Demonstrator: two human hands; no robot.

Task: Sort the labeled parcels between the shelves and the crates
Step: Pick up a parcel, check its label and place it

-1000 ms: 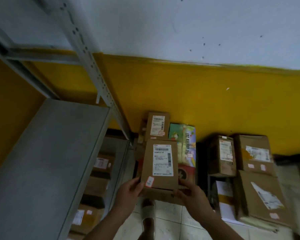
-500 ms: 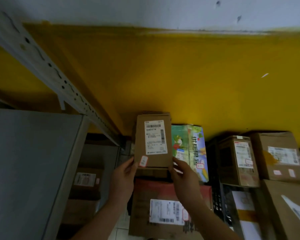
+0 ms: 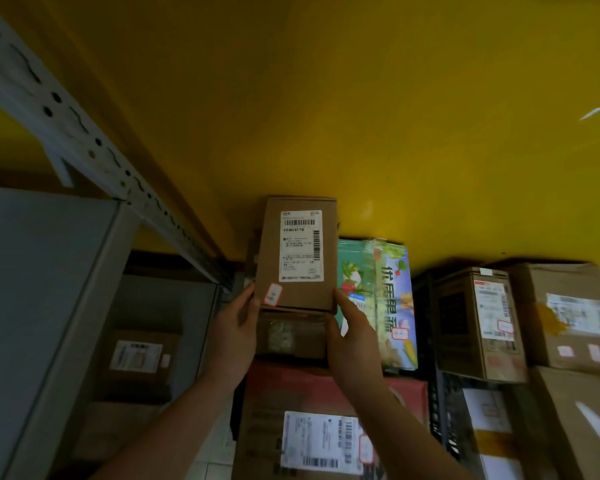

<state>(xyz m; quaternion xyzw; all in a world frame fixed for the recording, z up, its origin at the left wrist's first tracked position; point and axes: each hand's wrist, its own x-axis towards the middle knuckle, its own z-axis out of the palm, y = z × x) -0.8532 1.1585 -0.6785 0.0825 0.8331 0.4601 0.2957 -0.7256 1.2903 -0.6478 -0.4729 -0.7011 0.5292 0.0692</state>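
We grip a flat, smooth cardboard parcel [image 3: 296,252] by its near corners with left hand [image 3: 235,336] and right hand [image 3: 354,344], glossy printed carton [image 3: 385,296] just right, grey metal shelf [image 3: 38,289] left.

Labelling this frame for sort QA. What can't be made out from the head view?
Head view throughout.
Print on the held parcel: too small to read.
Fingers of left hand and right hand: hidden behind the held parcel.
The box underneath: blurred, partly covered by the held parcel.
Near end of the red-topped box: cut off by bottom edge.
Label of the shelf parcel: dim, blurred.
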